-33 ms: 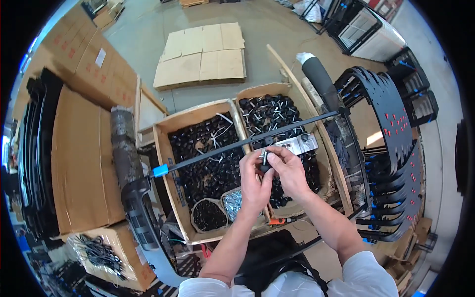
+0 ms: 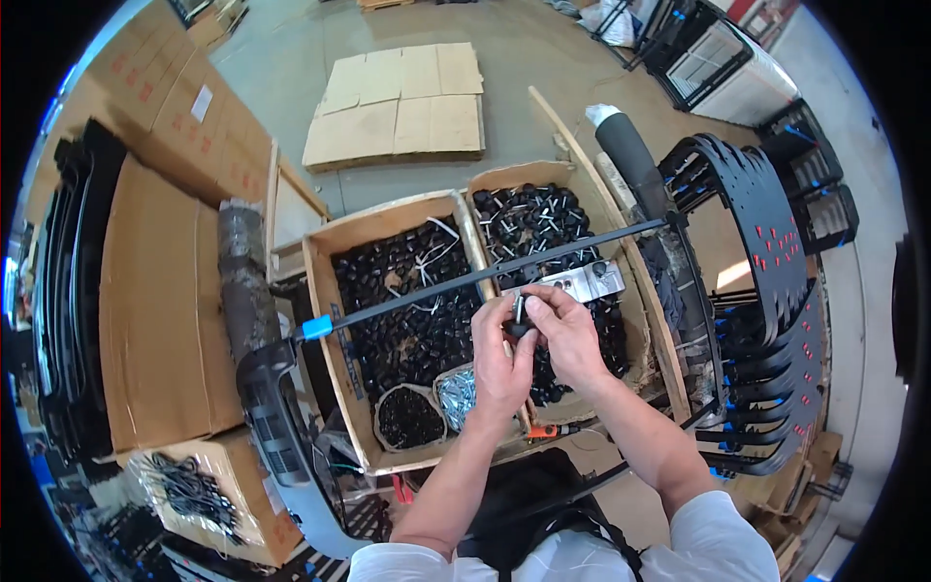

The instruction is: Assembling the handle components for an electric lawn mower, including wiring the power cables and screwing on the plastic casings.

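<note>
1. Below is an open tan box with wooden and cardboard walls [image 2: 504,177].
2. Left hand [image 2: 499,364] and right hand [image 2: 572,344] together pinch one part.
3. This small black part with silver metal stem [image 2: 519,310] is above the box, near its left edge; the step seems fingertip handling, and the next move calls for steady pinching.

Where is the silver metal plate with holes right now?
In the head view, the silver metal plate is right of centre, over the right-hand bin of black knobs, just beyond the right hand.
</note>
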The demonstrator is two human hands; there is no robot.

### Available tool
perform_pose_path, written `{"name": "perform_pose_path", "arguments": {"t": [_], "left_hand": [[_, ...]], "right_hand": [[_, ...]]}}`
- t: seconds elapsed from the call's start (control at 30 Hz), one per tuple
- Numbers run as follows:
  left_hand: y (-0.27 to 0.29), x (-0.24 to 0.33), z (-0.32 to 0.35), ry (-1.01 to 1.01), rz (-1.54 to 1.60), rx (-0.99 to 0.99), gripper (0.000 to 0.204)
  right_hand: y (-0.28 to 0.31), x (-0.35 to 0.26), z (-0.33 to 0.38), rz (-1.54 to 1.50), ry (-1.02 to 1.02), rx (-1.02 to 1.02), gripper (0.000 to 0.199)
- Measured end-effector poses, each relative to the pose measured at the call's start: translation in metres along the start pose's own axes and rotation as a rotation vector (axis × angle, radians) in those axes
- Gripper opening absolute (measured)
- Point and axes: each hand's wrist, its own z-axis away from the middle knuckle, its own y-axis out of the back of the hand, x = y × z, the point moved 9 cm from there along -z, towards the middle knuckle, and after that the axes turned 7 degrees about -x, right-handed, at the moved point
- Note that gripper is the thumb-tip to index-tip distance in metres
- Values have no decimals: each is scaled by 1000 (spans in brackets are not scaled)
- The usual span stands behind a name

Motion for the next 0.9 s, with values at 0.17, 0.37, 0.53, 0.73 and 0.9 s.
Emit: {"name": "perform_pose_path", "arguments": {"t": [0.17, 0.37, 0.53, 0.73, 0.9], "left_hand": [[32, -64, 30, 502, 604, 120, 31], [22, -86, 114, 739, 664, -108, 38], [17, -72, 172, 852, 968, -99, 40], [28, -48, 213, 802, 720, -347, 39], [38, -17, 241, 605, 365, -279, 35]], "right_hand": [[-5, -29, -34, 768, 293, 38, 31], [-36, -57, -63, 1295, 469, -190, 35], [-48, -50, -80, 1389, 381, -400, 33], [-55, -51, -86, 1683, 430, -376, 28], [-62, -44, -85, 1826, 417, -313, 41]]}}
